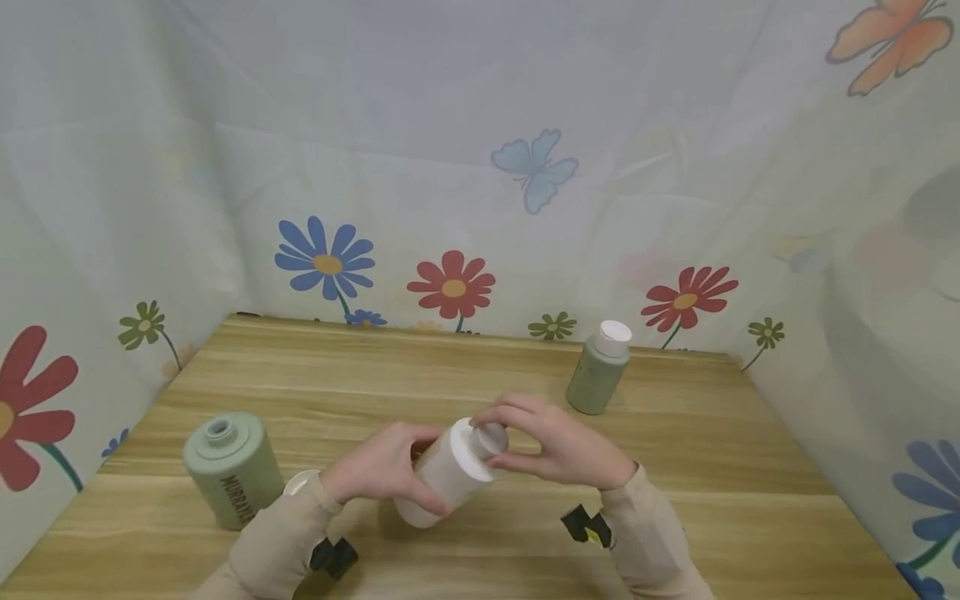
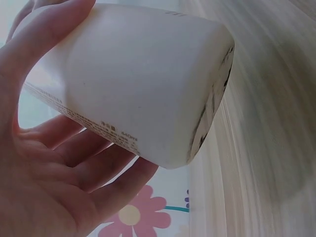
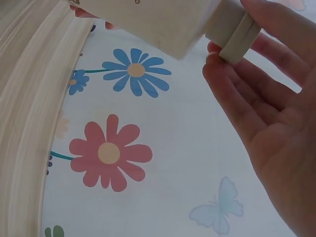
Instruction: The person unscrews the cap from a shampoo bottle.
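The left grip (image 1: 381, 467) held a white bottle (image 1: 452, 472). The right grip (image 1: 557, 443) pinched its cap (image 1: 492, 441). A sleeve (image 1: 281, 537) half hid something white (image 1: 301, 479).

White bottle (image 1: 454, 472) — fine print (image 2: 118, 130) along its side, tilted, pale cap (image 1: 491, 440) at the raised end

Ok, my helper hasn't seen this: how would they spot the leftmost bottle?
On the wooden tabletop, look left of the person's left hand gripping a white bottle. There stands the bulky green bottle with dark lettering beginning "MURRAY"; unlike the capped green bottle farther back, its neck is open.
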Demonstrator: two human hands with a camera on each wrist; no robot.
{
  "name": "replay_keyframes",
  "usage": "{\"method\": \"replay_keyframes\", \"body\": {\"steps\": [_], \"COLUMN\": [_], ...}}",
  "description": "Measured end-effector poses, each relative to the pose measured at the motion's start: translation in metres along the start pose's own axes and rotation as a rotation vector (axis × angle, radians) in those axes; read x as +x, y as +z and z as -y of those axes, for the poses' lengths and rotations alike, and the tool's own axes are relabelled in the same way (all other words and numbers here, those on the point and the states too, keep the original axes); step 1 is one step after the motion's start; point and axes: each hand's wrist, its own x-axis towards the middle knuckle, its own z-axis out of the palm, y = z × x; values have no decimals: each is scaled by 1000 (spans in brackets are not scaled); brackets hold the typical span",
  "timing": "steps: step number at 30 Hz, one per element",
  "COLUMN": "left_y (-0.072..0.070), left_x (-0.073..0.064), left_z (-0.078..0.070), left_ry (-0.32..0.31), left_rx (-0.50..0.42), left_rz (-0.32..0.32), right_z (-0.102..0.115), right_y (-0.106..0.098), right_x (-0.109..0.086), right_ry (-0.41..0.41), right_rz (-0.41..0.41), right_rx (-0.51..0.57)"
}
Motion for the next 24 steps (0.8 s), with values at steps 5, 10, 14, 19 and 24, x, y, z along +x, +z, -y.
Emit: {"method": "replay_keyframes", "body": {"steps": [5, 10, 14, 19, 24], "left_y": [-1, -3, -4, -4, -6], "left_x": [0, 0, 0, -1, -3], "left_z": [-2, -3, -4, -4, -3], "left_ry": [-2, -8, -12, -3, 13], "left_rx": [-21, -22, -20, -13, -15], "left_rz": [9, 7, 3, 4, 11], "right_z": [2, 5, 6, 7, 6], "right_y": [-1, 3, 6, 6, 4], "right_x": [-1, 0, 2, 2, 2], "right_ry": [95, 164, 147, 127, 55], "right_rz": [-7, -46, -95, -101, -69], "right_rx": [7, -130, -208, -233, -247]}}
